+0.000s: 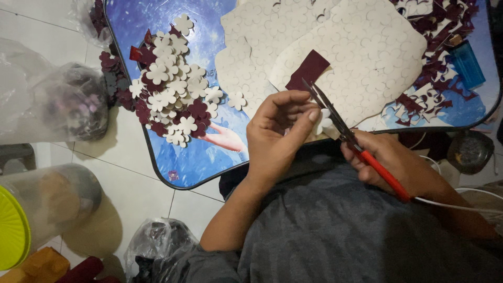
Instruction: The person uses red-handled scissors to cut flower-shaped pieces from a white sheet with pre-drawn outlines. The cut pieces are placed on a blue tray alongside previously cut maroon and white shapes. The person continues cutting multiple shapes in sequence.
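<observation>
A low blue picture-printed table carries large white sheets stamped with flower outlines, a heap of white and maroon flower cut-outs at its left and maroon offcuts at its right.

The left hand is bent at the wrist over the table's near edge, its fingers curled, pinching a small white flower piece.

The right hand is closed round the red handles of scissors, whose parted blades angle up-left against that piece.

The piece is mostly covered by fingers. The right forearm is cut off at the frame's edge.
</observation>
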